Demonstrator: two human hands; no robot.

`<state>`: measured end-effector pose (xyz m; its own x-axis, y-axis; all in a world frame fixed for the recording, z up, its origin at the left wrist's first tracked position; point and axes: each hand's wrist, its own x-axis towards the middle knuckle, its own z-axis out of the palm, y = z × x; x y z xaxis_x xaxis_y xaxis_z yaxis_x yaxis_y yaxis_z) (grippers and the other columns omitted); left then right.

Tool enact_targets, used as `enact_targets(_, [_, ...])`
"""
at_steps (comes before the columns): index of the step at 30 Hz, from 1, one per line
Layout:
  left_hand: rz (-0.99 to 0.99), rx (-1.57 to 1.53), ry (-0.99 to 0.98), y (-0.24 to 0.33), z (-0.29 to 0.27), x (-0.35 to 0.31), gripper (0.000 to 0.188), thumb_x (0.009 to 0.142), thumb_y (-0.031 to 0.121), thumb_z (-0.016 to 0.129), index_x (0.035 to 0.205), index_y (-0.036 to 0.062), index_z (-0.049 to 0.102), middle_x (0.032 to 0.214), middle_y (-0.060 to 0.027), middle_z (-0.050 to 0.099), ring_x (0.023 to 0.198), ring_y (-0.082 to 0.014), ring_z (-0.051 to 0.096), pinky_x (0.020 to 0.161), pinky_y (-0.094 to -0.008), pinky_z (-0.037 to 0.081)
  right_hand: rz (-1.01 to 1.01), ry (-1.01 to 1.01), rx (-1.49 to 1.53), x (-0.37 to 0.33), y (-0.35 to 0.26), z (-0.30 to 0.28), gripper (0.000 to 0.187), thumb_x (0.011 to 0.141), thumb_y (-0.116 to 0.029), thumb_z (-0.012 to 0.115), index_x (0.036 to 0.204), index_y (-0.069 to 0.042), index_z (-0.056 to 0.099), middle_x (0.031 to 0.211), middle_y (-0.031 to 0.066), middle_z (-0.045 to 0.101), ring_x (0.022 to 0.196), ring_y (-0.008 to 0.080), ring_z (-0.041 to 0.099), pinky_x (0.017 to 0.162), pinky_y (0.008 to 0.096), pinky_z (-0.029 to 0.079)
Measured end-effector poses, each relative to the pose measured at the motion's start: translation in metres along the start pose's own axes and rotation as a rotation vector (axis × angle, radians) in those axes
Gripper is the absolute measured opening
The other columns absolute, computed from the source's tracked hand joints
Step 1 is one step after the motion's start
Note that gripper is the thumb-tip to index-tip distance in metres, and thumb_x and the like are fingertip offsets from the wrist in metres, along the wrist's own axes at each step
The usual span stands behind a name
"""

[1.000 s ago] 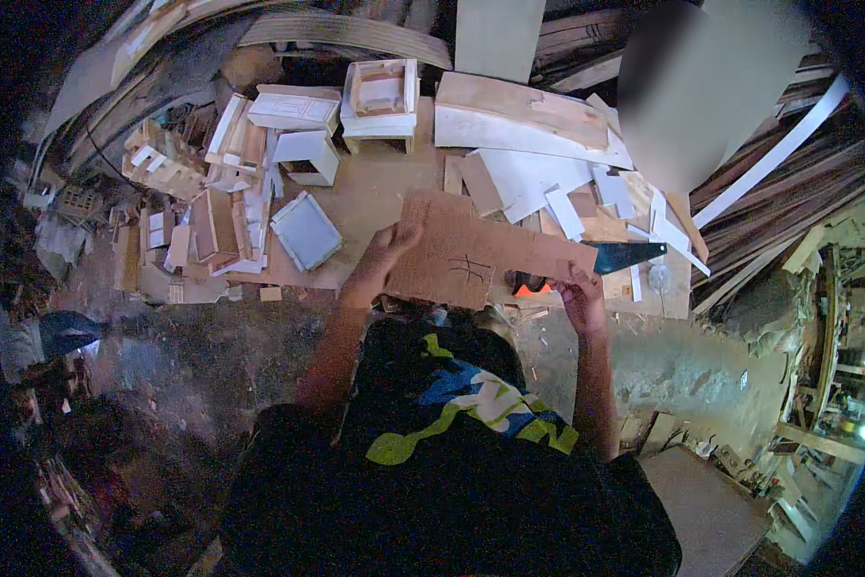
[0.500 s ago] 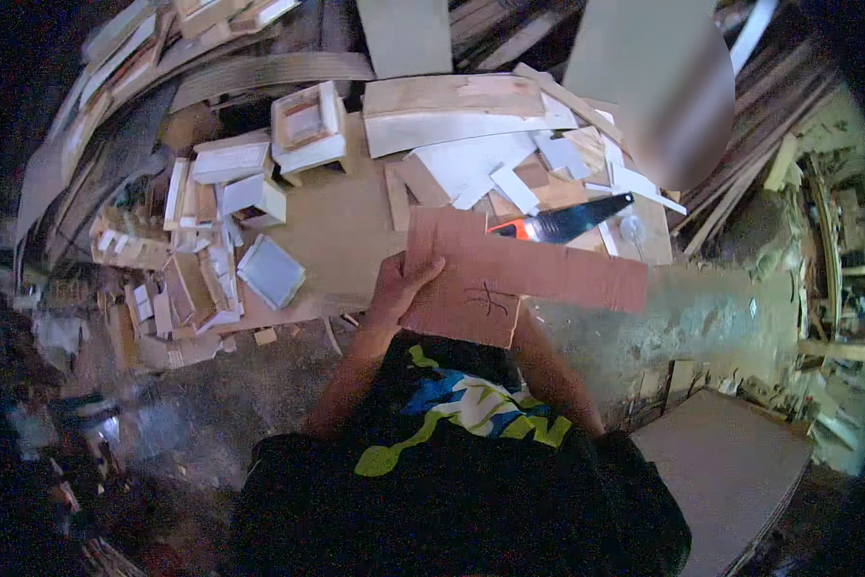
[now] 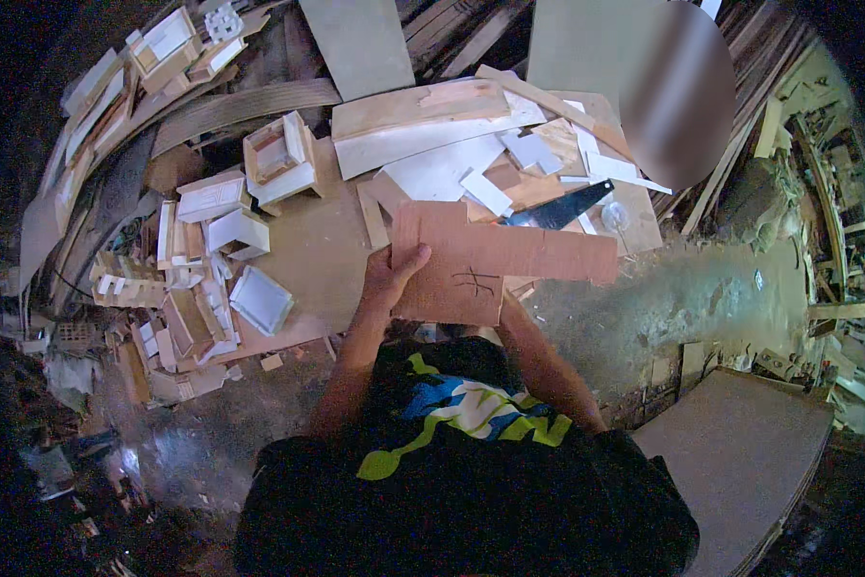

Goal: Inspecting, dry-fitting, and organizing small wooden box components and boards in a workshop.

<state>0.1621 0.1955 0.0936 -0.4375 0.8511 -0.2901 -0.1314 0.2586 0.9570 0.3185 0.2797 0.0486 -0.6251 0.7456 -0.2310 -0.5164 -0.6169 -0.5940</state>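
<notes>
An L-shaped piece of brown cardboard [image 3: 442,255] is held up in front of my chest, its narrow arm reaching right. Dark pen strokes mark its broad part. My left hand [image 3: 391,277] grips the left edge, thumb across the front face. My right forearm [image 3: 545,361] runs up behind the lower right corner; the right hand and its fingers are hidden by the cardboard. Just beyond the cardboard, a handsaw [image 3: 567,206] with a dark blade lies on scrap pieces, its handle end covered from view.
A low worktable [image 3: 307,255] carries small white box-like wooden parts [image 3: 240,234] on the left and a wooden frame box [image 3: 280,159] behind. White panels and boards [image 3: 442,173] lie across its far right. A stack of flat sheets [image 3: 740,452] stands at lower right. Scraps litter the floor.
The cardboard has shifted slightly left and up in view, still in my left hand's grip. The table and its contents also appear farther left as the view turns. The saw's orange handle part is now covered.
</notes>
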Motion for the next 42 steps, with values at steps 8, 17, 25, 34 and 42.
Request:
enact_targets(8, [0.069, -0.024, 0.013, 0.006, 0.032, 0.034, 0.036, 0.073, 0.028, 0.067, 0.093, -0.0008, 0.060, 0.087, -0.0055, 0.061, 0.079, -0.0116, 0.056, 0.071, -0.0261, 0.045, -0.020, -0.011, 0.008, 0.013, -0.033, -0.017, 0.057, 0.083, -0.049, 0.037, 0.120, -0.006, 0.041, 0.115, 0.0125, 0.050, 0.106, 0.0278, 0.046, 0.089, 0.0427, 0.038])
enact_targets(17, [0.034, -0.066, -0.038, 0.024, 0.072, 0.056, 0.038, 0.074, 0.026, 0.066, 0.097, -0.0022, 0.058, 0.089, -0.0062, 0.060, 0.081, -0.0122, 0.056, 0.073, -0.0262, 0.044, -0.072, -0.026, 0.046, 0.029, -0.071, -0.028, 0.057, 0.083, -0.050, 0.037, 0.120, -0.006, 0.040, 0.115, 0.0129, 0.049, 0.105, 0.0280, 0.046, 0.088, 0.0427, 0.038])
enact_targets(25, [0.137, -0.016, -0.019, 0.027, 0.091, 0.069, 0.038, 0.074, 0.027, 0.065, 0.097, -0.0018, 0.058, 0.088, -0.0050, 0.060, 0.080, -0.0110, 0.055, 0.072, -0.0257, 0.044, -0.075, -0.052, 0.062, 0.051, -0.089, -0.038, 0.058, 0.083, -0.050, 0.036, 0.120, -0.006, 0.040, 0.115, 0.0132, 0.049, 0.105, 0.0282, 0.046, 0.088, 0.0427, 0.038])
enact_targets(34, [0.116, -0.091, 0.004, 0.035, 0.092, 0.077, 0.036, 0.075, 0.027, 0.065, 0.096, -0.0013, 0.058, 0.086, -0.0039, 0.060, 0.078, -0.0102, 0.055, 0.070, -0.0247, 0.044, -0.054, -0.082, 0.059, 0.065, -0.100, -0.044, 0.058, 0.083, -0.050, 0.036, 0.120, -0.005, 0.040, 0.115, 0.0135, 0.049, 0.105, 0.0284, 0.046, 0.088, 0.0427, 0.039])
enact_targets(42, [0.088, -0.171, 0.077, 0.034, 0.102, 0.082, 0.034, 0.074, 0.023, 0.066, 0.097, 0.0011, 0.058, 0.091, -0.0060, 0.060, 0.084, -0.0129, 0.056, 0.076, -0.0246, 0.044, -0.044, -0.077, 0.062, 0.075, -0.103, -0.049, 0.059, 0.083, -0.050, 0.035, 0.120, -0.005, 0.040, 0.115, 0.0139, 0.049, 0.105, 0.0286, 0.047, 0.088, 0.0427, 0.039])
